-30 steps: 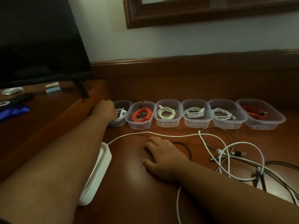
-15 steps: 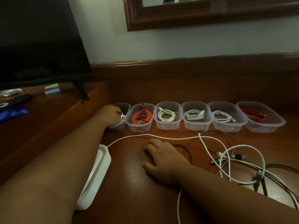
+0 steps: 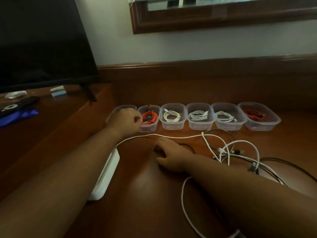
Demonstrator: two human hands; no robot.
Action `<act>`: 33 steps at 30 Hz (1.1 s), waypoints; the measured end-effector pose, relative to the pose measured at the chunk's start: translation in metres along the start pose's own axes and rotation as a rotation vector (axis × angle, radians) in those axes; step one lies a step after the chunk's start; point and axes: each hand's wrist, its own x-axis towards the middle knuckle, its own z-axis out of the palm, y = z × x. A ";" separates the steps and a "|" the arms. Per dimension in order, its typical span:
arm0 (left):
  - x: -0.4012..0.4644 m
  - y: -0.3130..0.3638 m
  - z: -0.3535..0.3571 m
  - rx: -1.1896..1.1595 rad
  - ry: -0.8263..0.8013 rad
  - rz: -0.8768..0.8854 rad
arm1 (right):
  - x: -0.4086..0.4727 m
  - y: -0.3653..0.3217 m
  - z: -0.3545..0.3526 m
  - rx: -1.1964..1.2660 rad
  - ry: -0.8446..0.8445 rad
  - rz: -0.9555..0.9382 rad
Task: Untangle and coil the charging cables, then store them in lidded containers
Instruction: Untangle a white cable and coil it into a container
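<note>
Several clear plastic containers stand in a row at the back of the wooden surface. The leftmost container (image 3: 120, 108) is mostly hidden by my left hand (image 3: 125, 121), which hovers over it with curled fingers; I cannot see whether it holds anything. Its neighbour holds a coiled orange cable (image 3: 151, 117). Three more hold coiled white cables (image 3: 171, 116), and the rightmost holds a red cable (image 3: 253, 114). My right hand (image 3: 169, 157) rests palm down on the wood. Beside it lies a tangle of white and black cables (image 3: 226, 149). A stack of white lids (image 3: 107, 176) lies under my left forearm.
A raised wooden ledge on the left carries a black TV (image 3: 42, 42), a remote (image 3: 18, 104), a blue cloth (image 3: 17, 115) and a small white block (image 3: 58, 91). A wooden back panel and a framed mirror (image 3: 223, 16) rise behind the containers.
My left hand has lifted out of the leftmost container and shifted right toward the orange-cable container. My right hand has stayed in place.
</note>
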 end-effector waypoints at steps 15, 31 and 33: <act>-0.034 0.012 0.016 0.337 -0.464 -0.181 | -0.098 -0.016 -0.032 -0.073 0.064 0.184; -0.060 0.173 -0.079 -1.058 0.106 -0.223 | -0.120 -0.060 -0.076 0.552 0.399 0.216; -0.070 0.176 -0.082 -1.069 0.102 -0.211 | -0.130 -0.067 -0.082 0.613 0.392 0.215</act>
